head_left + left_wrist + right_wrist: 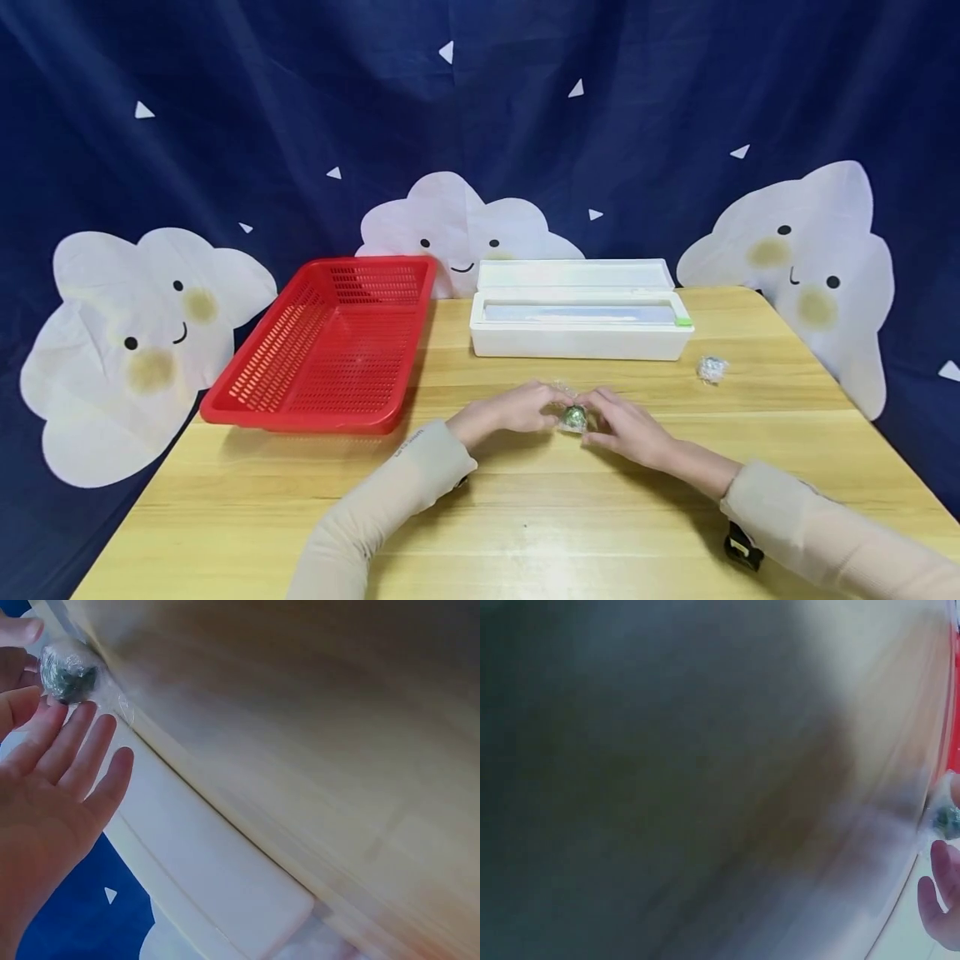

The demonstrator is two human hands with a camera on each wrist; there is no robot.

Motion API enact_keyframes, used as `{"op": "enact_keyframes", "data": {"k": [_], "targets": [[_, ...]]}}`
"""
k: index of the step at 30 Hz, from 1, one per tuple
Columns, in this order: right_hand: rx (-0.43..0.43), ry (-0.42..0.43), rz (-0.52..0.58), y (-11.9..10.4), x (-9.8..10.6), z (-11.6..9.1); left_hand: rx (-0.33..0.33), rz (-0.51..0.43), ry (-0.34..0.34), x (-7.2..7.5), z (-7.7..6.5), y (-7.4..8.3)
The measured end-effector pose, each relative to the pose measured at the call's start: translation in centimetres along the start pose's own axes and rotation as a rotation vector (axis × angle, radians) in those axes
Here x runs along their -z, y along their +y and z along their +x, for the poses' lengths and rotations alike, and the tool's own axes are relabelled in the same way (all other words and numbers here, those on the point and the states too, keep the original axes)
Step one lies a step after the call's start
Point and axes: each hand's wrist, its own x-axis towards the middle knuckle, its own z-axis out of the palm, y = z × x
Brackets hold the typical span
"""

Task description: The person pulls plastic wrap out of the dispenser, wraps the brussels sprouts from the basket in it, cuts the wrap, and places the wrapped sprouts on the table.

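A small round green thing in clear plastic wrap point(574, 418) is between both hands, low over the table. From the left, my left hand point(528, 407) pinches at the wrap with thumb and forefinger. In the left wrist view, the other fingers of that left hand point(64, 776) spread out beside the wrapped green thing point(69, 673). My right hand point(630, 427) grips it from the right, thumb and forefinger at its side. Only part of the wrapped thing point(946, 821) shows at the edge of the right wrist view.
Behind the hands stands a long white plastic wrap dispenser point(577, 343), lid raised, with a green slider point(683, 322). A red plastic basket point(300, 421) is at the left. Another small wrapped bundle point(711, 369) lies on the wooden table point(480, 533) at the right.
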Motion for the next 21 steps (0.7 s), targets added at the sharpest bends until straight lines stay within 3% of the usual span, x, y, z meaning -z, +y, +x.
{"op": "enact_keyframes", "data": {"k": [12, 21], "targets": [[-0.018, 0.013, -0.064, 0.5, -0.1, 0.7, 0.007, 0.014, -0.056, -0.2, 0.2, -0.4], [-0.062, -0.091, 0.005, 0.1, 0.3, 1.7, 0.031, 0.006, -0.056, 0.0, -0.6, -0.3]]}}
